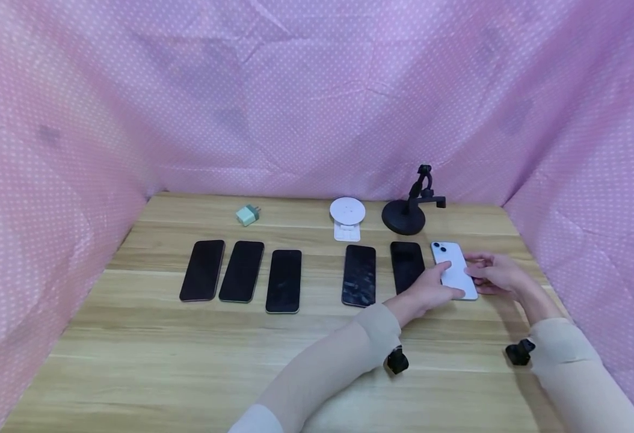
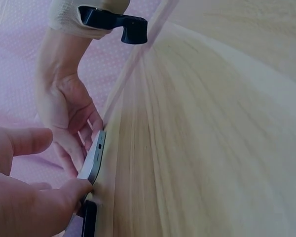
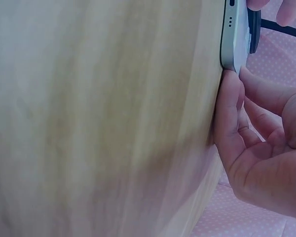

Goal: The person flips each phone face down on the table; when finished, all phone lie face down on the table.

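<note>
A white phone (image 1: 456, 273) lies back up at the far right of a row of phones, its two camera lenses at the far end. My right hand (image 1: 494, 275) pinches its right edge between thumb and fingers (image 3: 229, 106), low against the tabletop. From the other side my left hand (image 1: 427, 290) reaches over a dark phone (image 1: 405, 258), partly covering it. Its fingertips (image 2: 83, 186) touch the white phone's left side, while the thumb (image 2: 34, 140) is held straight, raised over the phone.
Several black-screened phones lie to the left, including one (image 1: 359, 275) by the left forearm. Behind them stand a green charger plug (image 1: 248, 215), a white round-topped stand (image 1: 347, 211) and a black phone holder (image 1: 403, 218). Pink dotted cloth (image 1: 317, 108) surrounds the wooden table (image 1: 187, 367).
</note>
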The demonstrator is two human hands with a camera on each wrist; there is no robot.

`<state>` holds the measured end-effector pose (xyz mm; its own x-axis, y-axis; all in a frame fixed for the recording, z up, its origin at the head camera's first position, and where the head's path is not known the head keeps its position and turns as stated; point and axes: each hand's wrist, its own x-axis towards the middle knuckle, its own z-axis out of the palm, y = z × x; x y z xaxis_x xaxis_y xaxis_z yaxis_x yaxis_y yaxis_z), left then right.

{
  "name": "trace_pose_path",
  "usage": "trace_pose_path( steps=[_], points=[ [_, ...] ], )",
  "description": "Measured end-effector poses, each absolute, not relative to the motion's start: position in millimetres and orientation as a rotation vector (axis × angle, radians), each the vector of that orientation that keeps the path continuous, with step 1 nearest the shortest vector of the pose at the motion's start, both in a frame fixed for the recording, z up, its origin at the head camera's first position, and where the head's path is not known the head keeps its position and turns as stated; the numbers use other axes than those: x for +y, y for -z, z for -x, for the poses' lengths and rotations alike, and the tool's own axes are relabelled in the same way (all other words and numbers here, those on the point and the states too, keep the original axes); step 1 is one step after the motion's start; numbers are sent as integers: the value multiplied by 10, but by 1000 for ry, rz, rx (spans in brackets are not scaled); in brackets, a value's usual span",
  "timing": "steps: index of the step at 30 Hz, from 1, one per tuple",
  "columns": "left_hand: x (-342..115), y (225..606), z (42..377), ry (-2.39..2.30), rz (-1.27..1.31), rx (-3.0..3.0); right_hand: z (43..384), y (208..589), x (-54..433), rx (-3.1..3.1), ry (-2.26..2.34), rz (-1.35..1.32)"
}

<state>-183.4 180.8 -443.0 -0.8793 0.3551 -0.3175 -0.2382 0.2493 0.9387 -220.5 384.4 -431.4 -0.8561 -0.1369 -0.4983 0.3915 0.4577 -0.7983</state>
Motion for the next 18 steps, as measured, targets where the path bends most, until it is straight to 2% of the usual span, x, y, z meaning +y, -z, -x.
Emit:
trace_pose_path(
  steps=[6,11,14,18],
  points=[
    [1582,4357,1918,-1632,-279,2082,2215,4351,3843,2265,1372,-192],
    [1219,4227,2046,-1614,-452,2160,2132,4327,3712,2623,1210,3],
    [987,4202,2148,-1557,-437,2269,2041,4262,3525,2748,1211,124],
    [758,4250,2268,-1399,-344,2451,1999,4188,3279,2591,1386,211]
  ],
)
